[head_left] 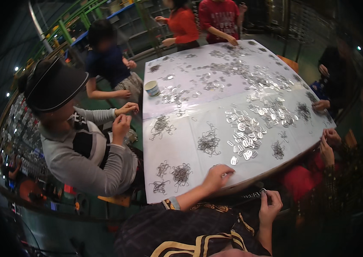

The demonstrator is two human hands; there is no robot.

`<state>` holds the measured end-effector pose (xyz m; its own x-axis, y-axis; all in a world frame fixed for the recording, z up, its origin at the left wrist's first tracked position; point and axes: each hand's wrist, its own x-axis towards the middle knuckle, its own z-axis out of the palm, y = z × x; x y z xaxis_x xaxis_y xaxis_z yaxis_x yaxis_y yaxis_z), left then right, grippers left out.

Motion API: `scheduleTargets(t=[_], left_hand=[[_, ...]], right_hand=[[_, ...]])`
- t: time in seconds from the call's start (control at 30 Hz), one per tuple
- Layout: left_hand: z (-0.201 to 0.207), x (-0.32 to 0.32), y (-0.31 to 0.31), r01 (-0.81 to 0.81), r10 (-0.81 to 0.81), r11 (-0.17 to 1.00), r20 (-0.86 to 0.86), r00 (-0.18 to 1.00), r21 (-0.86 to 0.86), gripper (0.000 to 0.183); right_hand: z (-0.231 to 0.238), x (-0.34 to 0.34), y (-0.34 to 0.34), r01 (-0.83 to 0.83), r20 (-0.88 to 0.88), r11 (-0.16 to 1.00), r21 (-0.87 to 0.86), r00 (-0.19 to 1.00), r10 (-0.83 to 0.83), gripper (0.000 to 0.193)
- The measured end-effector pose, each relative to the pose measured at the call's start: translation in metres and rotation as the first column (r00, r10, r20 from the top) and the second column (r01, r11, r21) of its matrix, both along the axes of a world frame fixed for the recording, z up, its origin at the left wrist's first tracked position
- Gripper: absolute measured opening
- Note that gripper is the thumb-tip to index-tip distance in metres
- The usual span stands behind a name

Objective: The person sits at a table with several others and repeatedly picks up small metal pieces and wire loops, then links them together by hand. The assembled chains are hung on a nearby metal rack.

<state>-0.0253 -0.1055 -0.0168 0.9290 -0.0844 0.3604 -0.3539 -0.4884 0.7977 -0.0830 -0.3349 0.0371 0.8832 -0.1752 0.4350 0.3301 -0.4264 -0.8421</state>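
My left hand (218, 177) is over the near edge of the white-covered table (207, 169), its fingers bent and drawn together. Whatever lies between its fingertips is too small to make out. Off the table's near edge, my right hand (270, 204) pinches a small shiny metal piece (263, 191) between thumb and fingers. Beyond my left hand spread many flat silver slotted plates (246, 135), loosely heaped. Thin dark wire hooks lie in tangled piles, one pile (209, 142) just beyond my left hand and another (181, 173) to its left.
A person in a visor (89, 150) works at the table's left side. Another person's hands (329, 139) are at the right edge, near mine. More people stand around the far sides. A paper tub (151, 88) stands at the left edge, and more metal pieces (224, 68) cover the far half.
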Motion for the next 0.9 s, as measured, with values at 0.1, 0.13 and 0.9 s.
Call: scheduleTargets(t=[0.1,0.13,0.9], left_hand=[[-0.005,0.026,0.027,-0.102,0.094,0.966,0.045,0.995,0.237,0.009],[-0.008,0.035,0.033,-0.131,0.121,0.949,0.053,0.991,0.286,0.008],[-0.023,0.082,0.055,0.037,-0.046,0.485,-0.017,0.999,0.873,0.010]], right_hand=[[0.000,-0.001,-0.003,0.027,-0.012,0.999,-0.021,1.000,-0.027,0.004],[-0.001,-0.001,-0.004,0.027,-0.019,1.000,0.001,0.999,-0.027,0.005],[0.002,0.000,0.007,-0.041,-0.006,0.999,-0.021,0.999,0.041,0.008]])
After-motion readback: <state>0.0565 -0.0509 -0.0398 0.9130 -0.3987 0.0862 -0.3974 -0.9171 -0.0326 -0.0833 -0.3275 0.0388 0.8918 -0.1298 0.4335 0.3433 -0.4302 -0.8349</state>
